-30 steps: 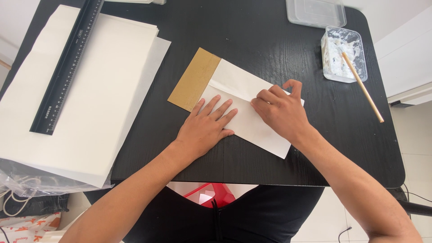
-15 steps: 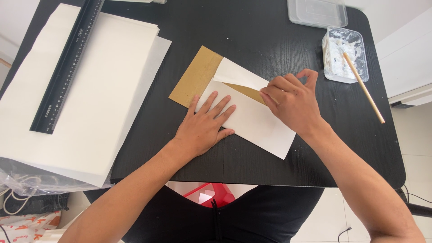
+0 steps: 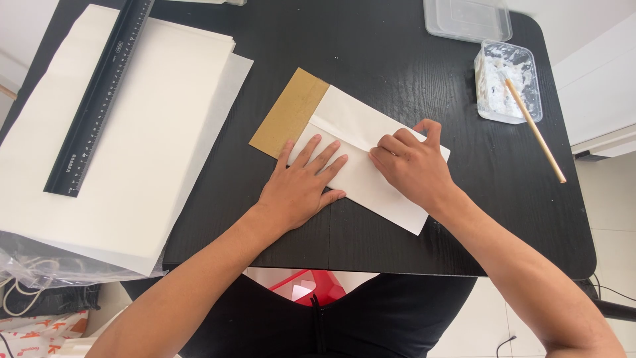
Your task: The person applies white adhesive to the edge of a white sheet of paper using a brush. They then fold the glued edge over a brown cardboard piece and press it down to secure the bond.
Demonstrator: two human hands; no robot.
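In the head view, at the centre of the frame, we press our left hand (image 3: 305, 182) flat, fingers spread, on the white paper (image 3: 371, 159) over a brown card (image 3: 289, 113). Our right hand (image 3: 411, 166), fingers curled together, presses the fold on the black table (image 3: 397, 53).

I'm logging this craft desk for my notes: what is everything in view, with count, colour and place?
table: one, black, fills the view
folded paper: one, white, centre, under both hands
card: one, brown, under the paper's left end
paper stack: one, cream, left
ruler: one, black, on the stack
tub of paste: one, clear, upper right
stick: one, wooden, resting in the tub
lid: one, clear, top edge
left hand: flat on the paper
right hand: pressing the fold
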